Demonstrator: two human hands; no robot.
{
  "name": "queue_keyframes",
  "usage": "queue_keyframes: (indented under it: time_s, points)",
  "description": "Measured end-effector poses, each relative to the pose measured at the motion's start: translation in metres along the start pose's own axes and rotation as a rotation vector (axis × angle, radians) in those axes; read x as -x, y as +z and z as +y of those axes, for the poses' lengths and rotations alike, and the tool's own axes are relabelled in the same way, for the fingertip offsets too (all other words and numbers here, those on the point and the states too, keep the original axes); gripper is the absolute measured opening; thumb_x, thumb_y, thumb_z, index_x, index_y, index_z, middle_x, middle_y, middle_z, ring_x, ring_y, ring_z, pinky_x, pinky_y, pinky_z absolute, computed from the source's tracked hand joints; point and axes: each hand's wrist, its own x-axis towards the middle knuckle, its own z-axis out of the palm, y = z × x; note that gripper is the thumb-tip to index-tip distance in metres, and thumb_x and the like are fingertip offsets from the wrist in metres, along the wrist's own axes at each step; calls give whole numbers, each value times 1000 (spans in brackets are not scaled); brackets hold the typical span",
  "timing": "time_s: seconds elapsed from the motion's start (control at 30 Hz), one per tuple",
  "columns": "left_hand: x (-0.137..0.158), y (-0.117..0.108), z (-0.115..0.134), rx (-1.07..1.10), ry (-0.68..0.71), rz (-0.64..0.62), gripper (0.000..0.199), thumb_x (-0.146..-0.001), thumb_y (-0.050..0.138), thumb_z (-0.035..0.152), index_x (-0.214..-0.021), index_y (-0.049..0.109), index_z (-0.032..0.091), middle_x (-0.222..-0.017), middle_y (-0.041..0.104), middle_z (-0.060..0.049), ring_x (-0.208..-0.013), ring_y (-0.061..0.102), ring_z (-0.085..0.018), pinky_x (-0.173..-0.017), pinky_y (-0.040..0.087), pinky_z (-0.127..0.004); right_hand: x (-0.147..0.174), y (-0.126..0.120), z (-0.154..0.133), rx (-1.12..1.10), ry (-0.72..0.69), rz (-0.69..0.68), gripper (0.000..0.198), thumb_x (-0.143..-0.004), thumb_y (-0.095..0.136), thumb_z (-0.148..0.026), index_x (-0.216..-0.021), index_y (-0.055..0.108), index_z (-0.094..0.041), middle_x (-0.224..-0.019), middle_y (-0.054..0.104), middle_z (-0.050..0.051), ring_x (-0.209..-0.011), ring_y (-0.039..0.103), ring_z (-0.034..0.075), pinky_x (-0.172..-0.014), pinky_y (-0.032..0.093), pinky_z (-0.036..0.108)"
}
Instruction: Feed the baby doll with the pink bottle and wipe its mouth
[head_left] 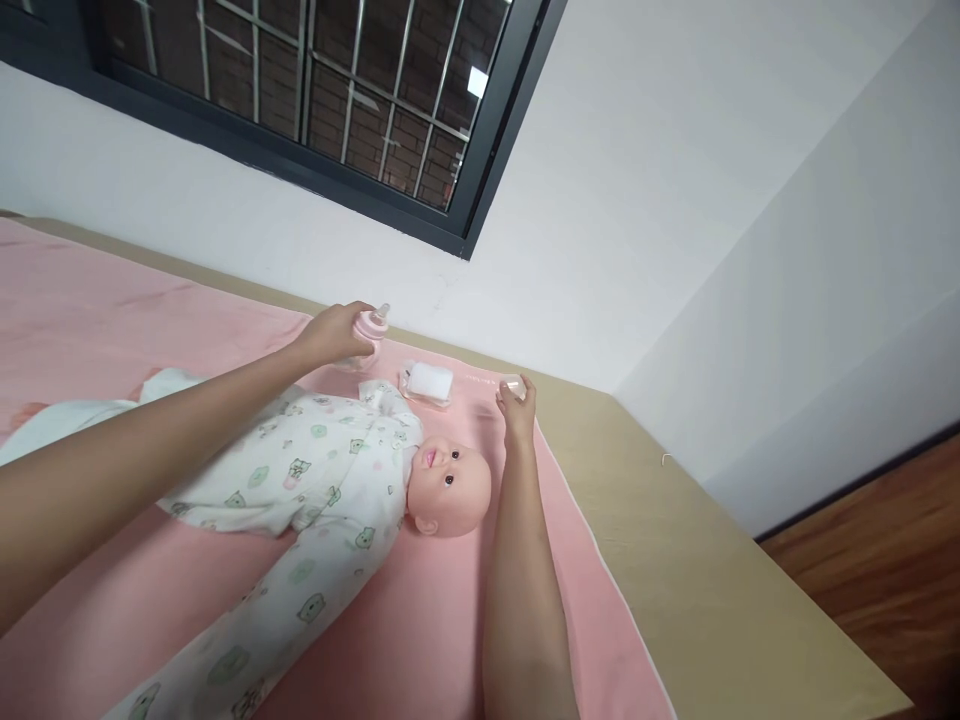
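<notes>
My left hand (337, 335) is wrapped round a pink baby bottle (369, 330), its clear teat uncovered and pointing up and to the right. Farther right, my right hand (519, 405) pinches a small clear cap (513, 384). Between and below the two hands lies a baby doll (454, 490) on its back, in a white suit printed with green and pink bears. My left forearm passes over the doll's body. A white pad-like item in clear wrapping (430, 382) rests on the cloth between my hands.
A pink cloth (420, 620) covers much of the wooden table (637, 500). White walls (585, 250) rise behind it, with a dark-framed barred window (465, 200) above. A small white hook-like piece (665, 458) is near the table's right edge. Brown wood (885, 540) stands at far right.
</notes>
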Motion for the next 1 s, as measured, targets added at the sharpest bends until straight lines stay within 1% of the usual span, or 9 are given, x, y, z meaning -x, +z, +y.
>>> queue_keyframes:
  time_s: [0.13,0.2,0.3,0.43,0.53,0.6,0.73,0.87,1.0]
  points:
    - [10,6,25,11,143,8,71,-64,59,31,-134,53,23,-122,65,-7,-109,62,-28,-82,48,-30,17,22,-38,-175,-57,-128,73,-77,69,-38,-141,38,-32,-112,60,4,-95,65,13,-94,52,30]
    - [18,9,38,-2,189,0,72,-64,59,30,-136,52,22,-125,63,-9,-112,61,-29,-86,48,-32,28,32,-54,-178,-121,-235,69,-78,68,-41,-141,39,-32,-117,59,4,-99,64,13,-98,51,33]
    - [30,12,58,6,252,-22,73,-65,60,30,-137,49,22,-130,61,-9,-116,59,-30,-92,45,-36,43,44,-71,-106,-254,-311,69,-79,67,-45,-141,39,-33,-126,57,5,-109,60,16,-103,47,39]
    - [41,13,79,40,319,-55,76,-66,62,29,-139,44,21,-129,62,-8,-118,58,-30,-97,41,-40,58,56,-82,18,-399,-413,65,-81,66,-47,-140,40,-34,-135,51,6,-123,52,22,-107,43,45]
    - [45,12,88,84,341,-30,77,-67,62,30,-141,41,21,-126,64,-9,-116,59,-29,-96,40,-41,65,62,-83,38,-408,-480,66,-81,66,-48,-141,39,-35,-139,48,6,-126,50,23,-105,46,47]
    - [49,9,92,123,344,3,79,-67,64,32,-141,41,20,-120,66,-9,-110,62,-28,-93,42,-39,70,65,-84,29,-393,-503,76,-78,70,-49,-143,34,-36,-141,45,6,-124,51,24,-102,48,47]
    - [60,3,100,176,360,87,79,-67,65,36,-141,41,18,-111,69,-8,-99,66,-27,-91,44,-38,79,67,-89,9,-405,-506,92,-71,76,-50,-146,25,-36,-137,47,7,-118,55,23,-100,50,46]
    - [69,-2,107,216,372,184,82,-69,67,34,-144,37,20,-113,69,-7,-98,67,-26,-93,45,-38,85,67,-98,-7,-481,-429,78,-77,70,-52,-142,30,-37,-131,50,5,-109,59,20,-97,52,42]
    - [76,-9,111,272,404,166,84,-76,68,43,-146,31,17,-124,66,-11,-110,63,-28,-97,44,-40,76,54,-104,71,-589,-290,69,-80,67,-46,-140,34,-36,-132,47,5,-107,58,19,-93,51,39]
